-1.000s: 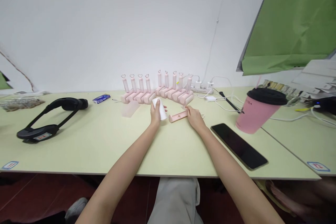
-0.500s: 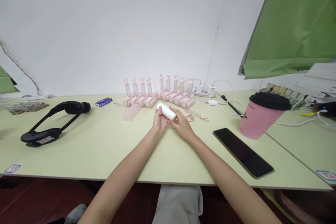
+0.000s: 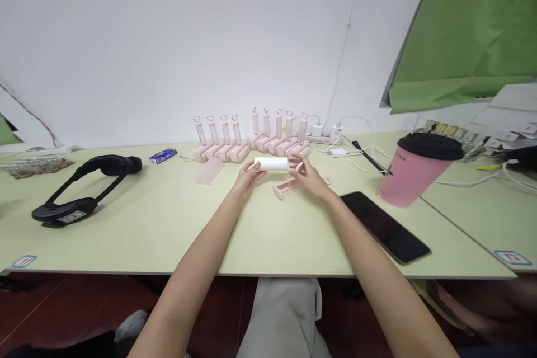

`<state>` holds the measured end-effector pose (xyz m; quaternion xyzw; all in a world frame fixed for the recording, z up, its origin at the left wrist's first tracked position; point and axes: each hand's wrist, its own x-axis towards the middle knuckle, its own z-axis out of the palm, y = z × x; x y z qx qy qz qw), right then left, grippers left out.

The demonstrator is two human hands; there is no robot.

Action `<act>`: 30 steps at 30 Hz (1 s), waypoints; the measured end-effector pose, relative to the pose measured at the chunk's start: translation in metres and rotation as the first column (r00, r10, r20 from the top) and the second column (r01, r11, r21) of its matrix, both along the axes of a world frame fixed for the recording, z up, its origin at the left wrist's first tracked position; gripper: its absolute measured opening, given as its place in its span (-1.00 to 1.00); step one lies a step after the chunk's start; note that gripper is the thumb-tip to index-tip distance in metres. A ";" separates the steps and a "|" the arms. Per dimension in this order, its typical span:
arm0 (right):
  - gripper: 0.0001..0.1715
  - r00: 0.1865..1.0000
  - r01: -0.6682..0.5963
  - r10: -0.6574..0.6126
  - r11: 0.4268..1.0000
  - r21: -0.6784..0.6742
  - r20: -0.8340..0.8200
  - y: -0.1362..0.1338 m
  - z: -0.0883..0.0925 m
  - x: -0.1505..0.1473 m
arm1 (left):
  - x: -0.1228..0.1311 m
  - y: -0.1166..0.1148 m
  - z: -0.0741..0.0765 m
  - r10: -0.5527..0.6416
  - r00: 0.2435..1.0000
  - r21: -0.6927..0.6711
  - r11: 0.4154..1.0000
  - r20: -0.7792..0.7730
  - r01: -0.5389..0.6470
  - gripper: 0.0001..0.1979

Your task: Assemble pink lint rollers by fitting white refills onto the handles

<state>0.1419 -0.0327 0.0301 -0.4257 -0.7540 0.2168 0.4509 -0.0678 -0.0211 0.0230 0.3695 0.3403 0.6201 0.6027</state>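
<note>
A white cylinder (image 3: 272,164) lies level above the table, its left end gripped by my left hand (image 3: 246,177), fingers closed round it. Just off its right end, my right hand (image 3: 311,175) pinches a small round pale cap (image 3: 300,167). Below that hand is an open pink trough-shaped piece (image 3: 286,186) with a rounded end, partly hidden by the fingers. A pale ring-like loop (image 3: 326,179) shows beyond my right wrist. To the left, a translucent pink sleeve (image 3: 208,172) rests on the table.
Several pink cylinders (image 3: 239,151) with upright heart-topped tubes stand along the wall. A black headset (image 3: 86,201) and blue packet (image 3: 163,155) are left. Right are a phone (image 3: 384,226), a pink lidded cup (image 3: 410,176) and white cables (image 3: 361,163). The table's front edge is near my forearms.
The white cylinder has turned from tilted to level. My right hand has moved off it to the right, now with a small round cap, and the pink trough shows more fully.
</note>
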 end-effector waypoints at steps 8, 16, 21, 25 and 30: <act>-0.17 0.847 0.137 -0.054 0.983 -0.119 0.529 0.010 -0.006 0.057 | -0.003 0.002 -0.002 0.032 0.999 0.006 0.999 0.029 -0.032 -0.66; -0.52 0.853 0.022 -0.097 0.988 0.150 0.513 0.000 -0.012 0.007 | 0.001 0.000 -0.003 -0.002 1.000 0.061 0.998 0.022 0.001 -0.60; -0.60 0.757 0.171 -0.372 0.906 0.387 0.537 0.009 -0.029 0.004 | 0.002 0.000 -0.001 0.024 0.999 0.077 0.997 0.034 -0.026 -0.61; -0.51 0.784 0.299 -0.477 0.851 0.431 0.397 0.009 -0.022 0.009 | 0.009 -0.004 -0.002 -0.044 0.999 0.077 0.996 -0.006 0.045 -0.58; -0.52 0.983 0.103 -0.141 0.954 0.281 0.118 -0.006 -0.007 -0.006 | 0.017 -0.009 -0.004 -0.073 0.997 0.057 0.996 -0.022 0.074 -0.58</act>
